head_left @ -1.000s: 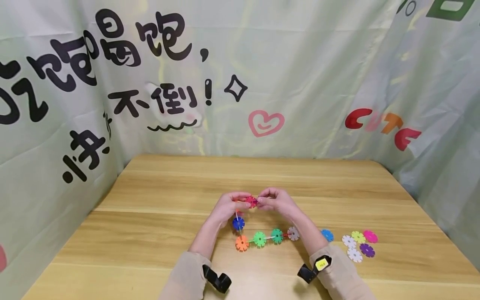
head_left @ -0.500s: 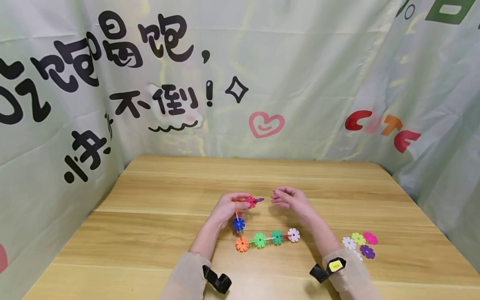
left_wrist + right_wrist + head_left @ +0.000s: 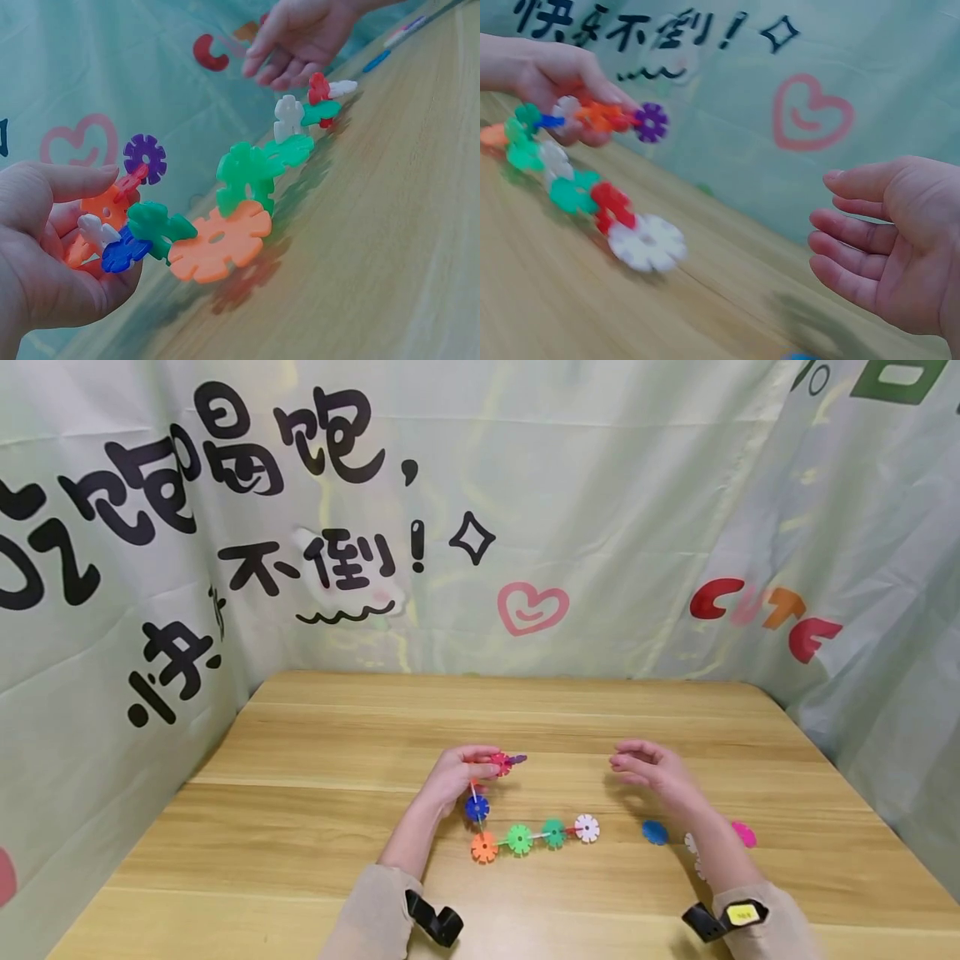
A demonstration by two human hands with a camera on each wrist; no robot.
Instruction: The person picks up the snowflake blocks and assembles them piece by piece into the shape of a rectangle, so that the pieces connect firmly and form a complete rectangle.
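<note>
My left hand grips one end of a chain of slotted plastic snowflake discs, with fingers curled around its orange and red pieces. At that end a purple disc sticks out past the fingertips. From the hand the chain runs through a blue disc to an orange disc, where it bends to the right. Green discs follow, and a white disc forms the far end. My right hand hovers above the table to the right, holding nothing, its fingers loosely bent in the right wrist view.
Loose discs lie on the right of the wooden table: a blue disc, a pink disc and white ones partly hidden under my right forearm. A printed curtain hangs behind the table and along both sides.
My right hand has let go of the purple disc at the chain's end and moved right, toward the loose discs. The left hand and the chain have stayed almost still.
</note>
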